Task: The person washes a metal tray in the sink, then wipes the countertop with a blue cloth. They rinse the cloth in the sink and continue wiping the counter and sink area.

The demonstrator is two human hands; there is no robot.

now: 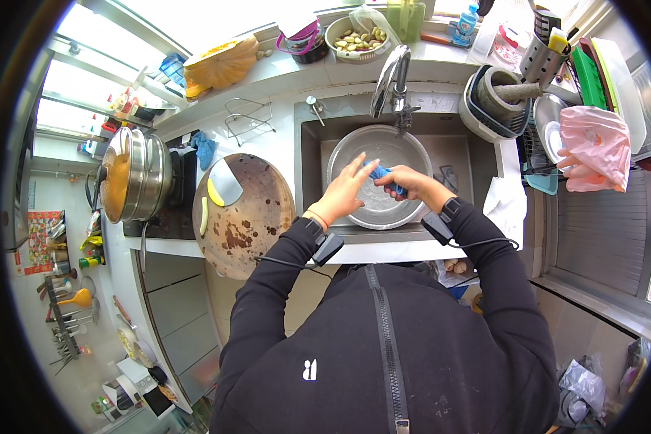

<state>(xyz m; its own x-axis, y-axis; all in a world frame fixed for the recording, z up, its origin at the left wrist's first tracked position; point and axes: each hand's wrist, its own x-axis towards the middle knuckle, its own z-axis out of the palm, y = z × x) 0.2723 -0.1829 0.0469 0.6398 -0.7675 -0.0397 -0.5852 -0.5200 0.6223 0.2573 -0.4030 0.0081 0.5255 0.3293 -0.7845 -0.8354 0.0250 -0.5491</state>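
A blue cloth [381, 172] is bunched in my right hand [407, 183], over a round metal basin [339, 154] with water in the sink [474, 179]. My left hand [343, 191] is beside it with the fingers spread, its fingertips close to the cloth; whether they touch it I cannot tell. Above the basin's far rim stands the chrome faucet [382, 89]. Left of the sink, a round wooden chopping board [255, 217] carries a cleaver [229, 182] with a yellow edge piece and a pale strip of food [204, 216].
A steamer pot [144, 176] stands on the stove at left, near a second blue cloth [203, 149]. A wire rack [249, 119] lies behind the board. Right of the sink are a stone mortar [496, 95], white paper [507, 203] and pink gloves [597, 144]. Cut pumpkin [222, 65] sits on the sill.
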